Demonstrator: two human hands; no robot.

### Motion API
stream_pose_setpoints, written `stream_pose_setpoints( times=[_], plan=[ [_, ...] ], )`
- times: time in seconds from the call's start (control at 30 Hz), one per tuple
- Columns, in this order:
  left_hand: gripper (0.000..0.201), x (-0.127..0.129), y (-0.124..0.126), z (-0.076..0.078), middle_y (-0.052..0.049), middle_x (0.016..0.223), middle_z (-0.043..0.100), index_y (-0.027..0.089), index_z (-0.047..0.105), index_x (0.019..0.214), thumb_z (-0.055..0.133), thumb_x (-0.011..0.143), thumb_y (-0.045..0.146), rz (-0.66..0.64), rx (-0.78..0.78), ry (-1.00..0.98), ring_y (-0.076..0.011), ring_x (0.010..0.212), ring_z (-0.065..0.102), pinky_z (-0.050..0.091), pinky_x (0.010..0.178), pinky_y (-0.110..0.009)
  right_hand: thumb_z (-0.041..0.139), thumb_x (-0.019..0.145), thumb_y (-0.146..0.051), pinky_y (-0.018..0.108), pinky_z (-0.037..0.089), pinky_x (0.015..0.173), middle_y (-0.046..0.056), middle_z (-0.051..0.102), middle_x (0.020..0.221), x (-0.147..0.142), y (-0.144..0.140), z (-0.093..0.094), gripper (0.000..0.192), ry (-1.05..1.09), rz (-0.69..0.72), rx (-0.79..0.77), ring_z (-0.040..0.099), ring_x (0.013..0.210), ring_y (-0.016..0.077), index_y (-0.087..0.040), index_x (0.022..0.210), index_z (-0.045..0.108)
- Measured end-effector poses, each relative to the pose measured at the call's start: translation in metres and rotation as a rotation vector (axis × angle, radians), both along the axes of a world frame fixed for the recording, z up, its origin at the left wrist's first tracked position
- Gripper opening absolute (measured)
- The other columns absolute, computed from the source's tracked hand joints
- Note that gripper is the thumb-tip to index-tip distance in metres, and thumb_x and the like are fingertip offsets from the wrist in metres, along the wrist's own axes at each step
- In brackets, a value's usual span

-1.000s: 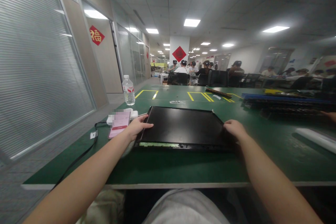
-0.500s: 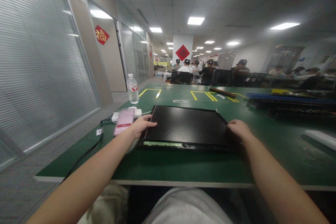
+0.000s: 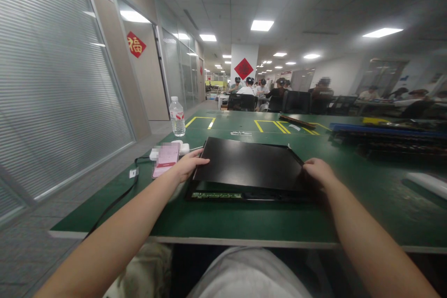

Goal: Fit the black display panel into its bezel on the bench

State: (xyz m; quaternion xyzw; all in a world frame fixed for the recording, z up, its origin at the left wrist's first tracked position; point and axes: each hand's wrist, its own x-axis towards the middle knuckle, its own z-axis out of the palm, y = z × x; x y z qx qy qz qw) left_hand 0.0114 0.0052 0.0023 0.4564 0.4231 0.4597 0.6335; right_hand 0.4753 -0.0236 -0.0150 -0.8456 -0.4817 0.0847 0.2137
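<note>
A black screen panel is tilted over a dark frame, its left side raised off it. My left hand grips the panel's left edge, thumb on top and the other fingers mostly hidden beneath. At the right edge, my right hand is closed with its fingertips hidden; it appears to hold the panel's corner, though whether it also touches the frame I cannot tell. A green circuit board strip shows along the frame's near side.
On the green table, a phone and white plugs lie left, near a water bottle. Dark strips are stacked at right, near a white roll-like object. Several people sit farther back.
The panel's left side has risen and come away from the frame, leaving a gap that shows more of the circuit board strip. My left hand moved up slightly with it.
</note>
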Motion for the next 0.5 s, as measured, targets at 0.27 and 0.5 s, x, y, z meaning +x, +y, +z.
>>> stream_pose_setpoints(
  times=[0.27,0.5],
  plan=[
    [0.085,0.0007,-0.0068,0.0065,-0.008,0.09,0.079,0.019,0.055,0.14,0.083,0.061,0.004,-0.004,-0.005,-0.035,-0.0241,0.08,0.076,0.061,0.072,-0.033,0.059,0.077,-0.025,0.033,0.053,0.075,0.012,0.074,0.102,0.0008,0.0015,-0.0024,0.03,0.014,-0.006,0.003,0.069,0.092,0.027,-0.017,0.102,0.073],
    [0.068,0.004,-0.0095,0.0104,-0.012,0.113,0.075,0.016,0.065,0.126,0.082,0.06,0.005,-0.011,0.098,-0.07,-0.0267,0.096,0.073,0.06,0.079,-0.033,0.06,0.075,-0.025,0.036,0.054,0.081,0.013,0.073,0.105,0.0009,0.001,-0.0014,0.034,0.037,-0.007,0.005,0.069,0.096,0.0288,-0.017,0.106,0.072]
  ],
)
